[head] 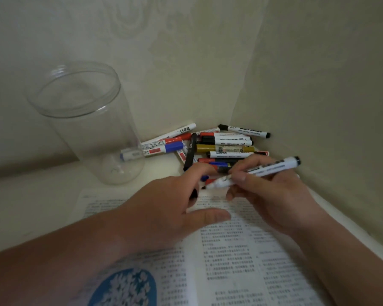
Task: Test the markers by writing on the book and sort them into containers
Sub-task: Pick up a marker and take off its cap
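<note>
Here, the right hand (272,195) grips a white-barrelled marker with a black end (263,170), fingers curled round the barrel. The marker slants with its uncapped tip low and left, just above the far edge of the open book of printed text (230,250), which lies on the near part of the white tabletop (31,206). The left hand (170,204) hovers over the book just left of the tip, its curled fingers holding a small black cap (194,193), thumb stretched out to the right. In the far corner, against the pale patterned wall (318,85), lies a loose pile of markers with red, blue, black and gold parts (219,149). To the far left stands an upright clear plastic jar (86,120); a blue-ended marker (129,154) shows through its wall, though whether it lies inside is unclear.
</note>
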Demonstrator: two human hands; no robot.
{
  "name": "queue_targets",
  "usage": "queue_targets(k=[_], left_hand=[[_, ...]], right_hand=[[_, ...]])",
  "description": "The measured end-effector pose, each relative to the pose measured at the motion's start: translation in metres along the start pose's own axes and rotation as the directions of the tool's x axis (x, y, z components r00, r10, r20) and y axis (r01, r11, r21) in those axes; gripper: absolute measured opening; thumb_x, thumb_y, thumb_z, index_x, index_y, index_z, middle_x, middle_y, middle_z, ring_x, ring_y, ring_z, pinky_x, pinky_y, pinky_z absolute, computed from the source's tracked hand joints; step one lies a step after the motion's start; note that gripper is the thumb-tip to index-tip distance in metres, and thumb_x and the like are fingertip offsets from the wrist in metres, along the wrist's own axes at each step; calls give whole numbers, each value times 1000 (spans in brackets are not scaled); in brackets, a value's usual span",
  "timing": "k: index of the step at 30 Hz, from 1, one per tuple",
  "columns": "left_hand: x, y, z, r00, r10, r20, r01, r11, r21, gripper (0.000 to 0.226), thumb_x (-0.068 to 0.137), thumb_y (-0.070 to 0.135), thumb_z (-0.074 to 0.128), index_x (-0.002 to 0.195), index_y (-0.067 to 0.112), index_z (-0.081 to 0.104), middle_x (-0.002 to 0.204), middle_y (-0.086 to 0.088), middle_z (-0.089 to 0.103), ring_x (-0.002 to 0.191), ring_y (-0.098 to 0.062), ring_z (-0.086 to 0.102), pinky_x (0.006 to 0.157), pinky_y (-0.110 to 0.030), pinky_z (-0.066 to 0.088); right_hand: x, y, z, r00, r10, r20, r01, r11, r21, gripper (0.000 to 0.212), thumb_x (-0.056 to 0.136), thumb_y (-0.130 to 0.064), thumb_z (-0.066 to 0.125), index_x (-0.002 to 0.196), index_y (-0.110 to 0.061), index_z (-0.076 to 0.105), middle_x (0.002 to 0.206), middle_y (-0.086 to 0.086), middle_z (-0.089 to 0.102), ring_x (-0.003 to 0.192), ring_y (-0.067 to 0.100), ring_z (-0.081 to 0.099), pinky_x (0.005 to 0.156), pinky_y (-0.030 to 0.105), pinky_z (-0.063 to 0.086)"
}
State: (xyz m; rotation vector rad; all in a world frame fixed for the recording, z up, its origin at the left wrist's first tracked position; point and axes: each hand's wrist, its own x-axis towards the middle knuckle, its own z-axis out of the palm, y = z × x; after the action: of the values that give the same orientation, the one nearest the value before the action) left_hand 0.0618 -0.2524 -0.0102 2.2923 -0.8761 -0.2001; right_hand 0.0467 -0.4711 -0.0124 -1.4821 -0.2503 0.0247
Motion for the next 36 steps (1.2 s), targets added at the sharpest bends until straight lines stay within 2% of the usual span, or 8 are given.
queue_targets(k=[2,5,9,13,17,24,28,36], left_hand=[[-1,-3,-4,996,-83,41,76,986,151,75,68,87,55,129,63,19,73,28,53,70,7,53,57,-15,33],[-2,-6,-6,974,-183,136,129,933,335,94,61,92,58,139,60,17,128,33,47,119,4,45,95,-21,38],[-1,-5,-5,939,-273,211,167,895,415,99,61,97,47,146,56,17,146,24,35,131,-3,35,108,-31,33],[0,-4,-8,928,-303,217,187,882,432,102,59,98,47,148,56,18,153,22,32,138,-6,34,109,-31,31],[1,-8,-10,924,-329,195,224,878,423,107,52,100,48,147,59,21,154,28,30,141,-2,31,111,-30,29],[9,-10,-6,947,-302,111,228,874,429,103,57,99,46,147,61,14,122,27,53,112,0,48,80,-24,36],[12,-12,-6,931,-334,148,239,864,444,103,53,102,39,146,62,18,147,30,40,130,0,41,96,-26,38],[11,-14,-2,926,-351,141,257,857,447,106,48,104,33,145,64,17,149,29,38,132,-2,40,96,-27,37]], right_hand=[[3,-1,-10,984,10,-178,10,993,114,28,71,-17,86,77,-2,64,68,17,67,60,27,63,57,30,55],[6,-2,-24,919,81,-385,-48,994,94,18,88,6,54,73,-4,56,56,12,52,55,25,47,48,28,49],[6,-10,-23,920,151,-362,-182,982,-54,9,91,-5,62,86,-1,68,78,27,63,62,31,57,56,34,55],[12,-31,-7,953,226,-199,-277,918,-284,5,85,2,69,83,-2,72,83,20,73,74,31,68,77,42,59],[22,-40,16,941,337,-32,-314,835,-451,15,82,5,70,71,-5,70,79,28,67,67,27,62,57,23,54],[16,-3,15,957,279,-84,-291,915,-278,28,85,7,68,68,-15,72,60,8,58,62,27,61,71,43,62],[15,-1,14,958,270,-100,-288,903,-318,19,85,0,72,74,-16,72,75,8,72,64,30,72,71,44,61],[15,4,12,980,158,-121,-195,876,-440,10,87,-10,74,78,-9,70,55,2,59,45,18,55,46,28,49]])
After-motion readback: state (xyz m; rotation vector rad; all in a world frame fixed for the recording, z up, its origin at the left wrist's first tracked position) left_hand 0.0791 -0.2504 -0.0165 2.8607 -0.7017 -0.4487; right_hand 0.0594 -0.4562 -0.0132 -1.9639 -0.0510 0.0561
